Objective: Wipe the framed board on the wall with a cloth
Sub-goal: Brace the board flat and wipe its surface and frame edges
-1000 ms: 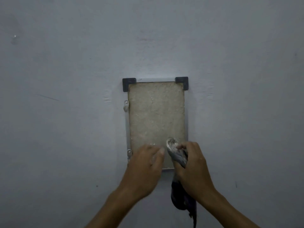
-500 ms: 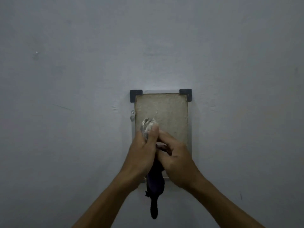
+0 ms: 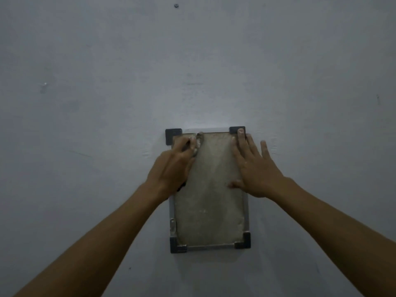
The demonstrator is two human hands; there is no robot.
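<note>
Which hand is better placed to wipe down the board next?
The left hand: it grips the cloth at the board's top. The right hand lies flat, steadying the frame.

The framed board [image 3: 209, 200] hangs on the wall [image 3: 85, 103], at 6 o'clock from a small fixing [image 3: 176, 5] high on it. The left hand [image 3: 171, 170] lies over the board's 10 o'clock corner with the cloth [image 3: 199, 140] in its grip. The right hand [image 3: 256, 170] lies flat along the 2 o'clock edge, one fingertip on the corner bracket [image 3: 233, 129].
</note>
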